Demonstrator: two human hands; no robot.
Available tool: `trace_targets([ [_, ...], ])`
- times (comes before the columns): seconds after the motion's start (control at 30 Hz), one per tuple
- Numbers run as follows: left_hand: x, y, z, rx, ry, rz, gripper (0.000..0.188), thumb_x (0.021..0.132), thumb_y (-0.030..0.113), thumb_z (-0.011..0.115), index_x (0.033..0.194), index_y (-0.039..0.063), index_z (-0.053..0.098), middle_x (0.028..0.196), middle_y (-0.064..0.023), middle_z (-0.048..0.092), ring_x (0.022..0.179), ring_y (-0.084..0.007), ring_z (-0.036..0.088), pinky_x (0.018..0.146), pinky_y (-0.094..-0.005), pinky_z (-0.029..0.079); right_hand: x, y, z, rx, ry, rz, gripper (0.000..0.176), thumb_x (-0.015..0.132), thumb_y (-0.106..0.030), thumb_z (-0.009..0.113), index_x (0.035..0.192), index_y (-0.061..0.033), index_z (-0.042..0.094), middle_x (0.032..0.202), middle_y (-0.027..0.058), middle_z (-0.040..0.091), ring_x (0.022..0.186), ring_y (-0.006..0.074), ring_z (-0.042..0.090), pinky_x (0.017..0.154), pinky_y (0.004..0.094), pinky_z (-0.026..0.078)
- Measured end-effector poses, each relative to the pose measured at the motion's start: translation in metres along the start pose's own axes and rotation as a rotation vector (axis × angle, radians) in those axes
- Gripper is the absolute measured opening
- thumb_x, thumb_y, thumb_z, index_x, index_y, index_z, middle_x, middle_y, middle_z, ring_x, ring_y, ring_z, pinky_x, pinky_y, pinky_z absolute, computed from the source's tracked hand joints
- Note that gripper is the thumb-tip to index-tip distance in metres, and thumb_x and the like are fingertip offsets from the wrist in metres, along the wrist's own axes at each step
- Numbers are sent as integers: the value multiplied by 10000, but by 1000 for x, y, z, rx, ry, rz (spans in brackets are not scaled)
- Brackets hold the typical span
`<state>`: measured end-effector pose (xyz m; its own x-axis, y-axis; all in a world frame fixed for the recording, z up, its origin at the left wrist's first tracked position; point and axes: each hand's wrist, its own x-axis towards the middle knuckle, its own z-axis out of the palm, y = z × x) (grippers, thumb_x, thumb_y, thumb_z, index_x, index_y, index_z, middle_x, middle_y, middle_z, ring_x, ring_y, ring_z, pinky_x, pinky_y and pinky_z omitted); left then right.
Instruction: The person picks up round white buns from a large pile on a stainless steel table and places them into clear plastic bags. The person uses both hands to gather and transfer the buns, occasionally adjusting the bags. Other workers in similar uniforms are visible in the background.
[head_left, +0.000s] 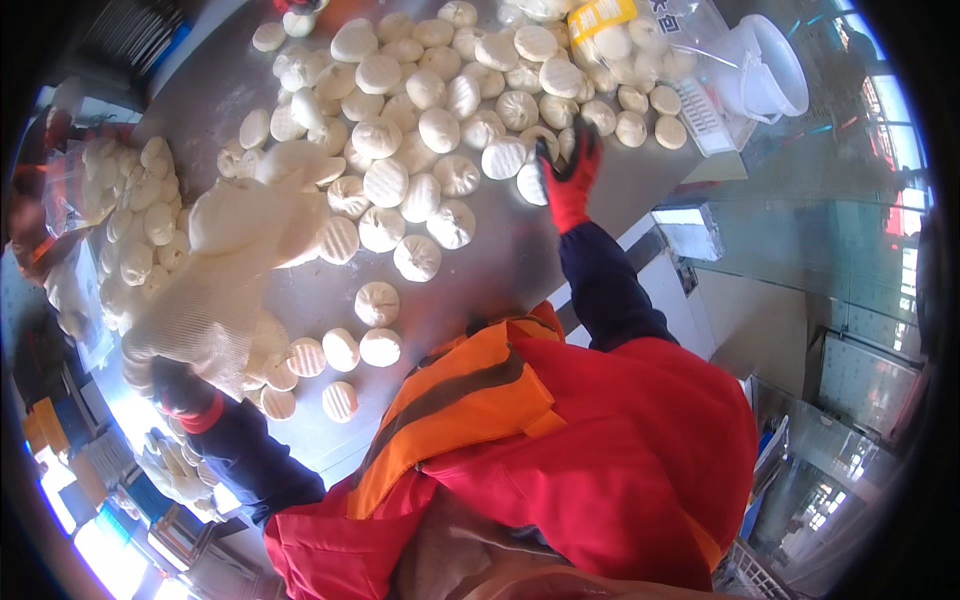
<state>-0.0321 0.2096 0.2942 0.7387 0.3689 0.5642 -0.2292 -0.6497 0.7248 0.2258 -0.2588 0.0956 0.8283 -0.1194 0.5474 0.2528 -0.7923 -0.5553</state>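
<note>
On the metal table (495, 247) lies a wide heap of white steamed buns (439, 129), some with pleated tops up, others with ridged undersides up. My left hand (180, 386), in a dark glove with a red cuff, grips the end of a white mesh-like bag (206, 315). The bag stretches up over the heap's left side, blurred; what is inside it is unclear. My right hand (574, 176), in a red and black glove, reaches in at the heap's right edge, fingers apart and touching buns. A few loose buns (377, 304) lie nearer my body.
A clear printed bag of buns (626, 41) lies at the top right, near a white bucket (776, 71) and a white plastic basket (701, 112). More bagged buns (139, 202) are at the left. A co-worker's gloved hand (300, 6) shows at the top edge, another person (37, 202) at far left.
</note>
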Motion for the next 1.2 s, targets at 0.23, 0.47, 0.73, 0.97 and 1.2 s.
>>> trace_targets([
  [0.23, -7, -5, -8, 170, 189, -247, 280, 873, 145, 530, 1055, -37, 638, 973, -120, 679, 863, -183, 642, 796, -309, 514, -53, 41, 61, -279, -196, 222, 902, 731, -713, 627, 1486, -300, 358, 1552, 256, 147, 1337, 603, 152, 1087, 688, 132],
  [0.47, -71, 9, -22, 280, 283, -474, 281, 866, 135, 527, 1057, -39, 638, 981, -122, 677, 874, -188, 642, 800, -314, 515, -31, 12, 113, -249, -222, 215, 910, 737, -749, 584, 1487, -283, 361, 1548, 230, 151, 1325, 662, 82, 1082, 716, 86],
  [0.73, -133, 43, -43, 419, 421, -625, 283, 858, 123, 523, 1058, -42, 637, 989, -124, 674, 886, -193, 642, 804, -319, 515, 8, -53, 173, -140, -316, 266, 937, 757, -763, 549, 1514, -277, 286, 1545, 281, 148, 1358, 611, 128, 1110, 673, 113],
  [0.97, -152, 92, -74, 549, 527, -625, 285, 851, 112, 520, 1060, -44, 636, 996, -126, 672, 897, -197, 643, 808, -323, 515, 52, -56, 242, 115, -597, -50, 914, 807, -724, 524, 1518, -204, 277, 1470, 355, 262, 1354, 540, 249, 1116, 596, 217],
  [1.2, -189, 132, -100, 636, 693, -613, 288, 844, 102, 517, 1061, -46, 635, 1004, -128, 670, 908, -202, 643, 811, -328, 515, -58, -71, 25, 264, -681, -500, 1075, 613, -509, 827, 1499, -178, 314, 1523, 305, 201, 1394, 542, 154, 1101, 658, 165],
])
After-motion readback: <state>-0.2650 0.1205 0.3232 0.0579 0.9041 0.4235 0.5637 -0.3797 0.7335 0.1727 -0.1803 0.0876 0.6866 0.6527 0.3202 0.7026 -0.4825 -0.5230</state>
